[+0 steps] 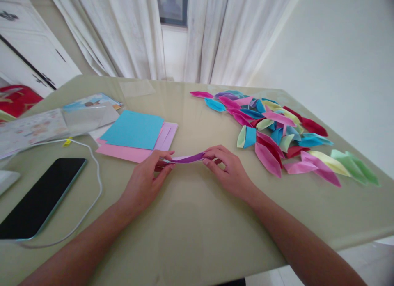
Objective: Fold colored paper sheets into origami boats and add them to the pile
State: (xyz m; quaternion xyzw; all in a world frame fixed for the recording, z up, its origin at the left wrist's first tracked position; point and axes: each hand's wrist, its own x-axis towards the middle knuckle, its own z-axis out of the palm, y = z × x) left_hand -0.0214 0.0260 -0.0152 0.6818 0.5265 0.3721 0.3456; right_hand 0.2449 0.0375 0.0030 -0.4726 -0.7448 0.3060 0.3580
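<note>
A narrow folded strip of purple paper [188, 158] stretches between my two hands, just above the table. My left hand [147, 171] pinches its left end between thumb and fingers; a small shiny metallic thing, whose kind I cannot make out, shows at those fingertips. At the right end, the thumb and fingers of my right hand [226, 169] are closed on the same paper. Beyond my left hand lies a stack of square paper sheets, with a blue sheet [134, 129] on top and pink paper [123, 152] and lilac paper [169, 136] under it.
Several folded paper pieces [267, 152] in many colours are heaped on the right of the table [184, 236]. At the left lie a black-screened phone [43, 200], a white cable [99, 175] and a clear plastic sleeve [83, 120]. White curtains [123, 31] hang behind the table.
</note>
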